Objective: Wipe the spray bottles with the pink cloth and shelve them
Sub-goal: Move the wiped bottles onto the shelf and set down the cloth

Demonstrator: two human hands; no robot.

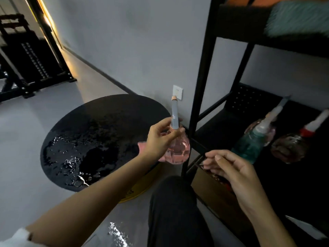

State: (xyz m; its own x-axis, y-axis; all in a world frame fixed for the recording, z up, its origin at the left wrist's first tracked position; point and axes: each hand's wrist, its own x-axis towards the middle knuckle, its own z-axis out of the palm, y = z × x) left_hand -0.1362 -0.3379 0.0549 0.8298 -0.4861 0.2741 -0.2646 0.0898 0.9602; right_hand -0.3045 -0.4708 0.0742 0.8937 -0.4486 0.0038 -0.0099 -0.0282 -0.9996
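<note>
My left hand (160, 139) grips a round pink glass spray bottle (178, 148) by its neck, just left of the black shelf post (199, 97); its grey-blue nozzle (174, 114) points up. A bit of the pink cloth (142, 147) shows behind that hand, at the edge of the round black table (99, 125). My right hand (231, 170) hovers lower right with its fingers loosely curled and apart, holding nothing. On the lower shelf (222, 125) lie a teal bottle (249, 147) and a dark reddish bottle (288, 147) with a red collar, both blurred.
The table top is wet, with water drops (71, 161) on its near left part. A wall socket (177, 92) sits behind the nozzle. A teal fuzzy thing (299, 16) rests on the upper shelf. My dark-trousered knee (172, 207) is below the hands. A black rack (26, 56) stands far left.
</note>
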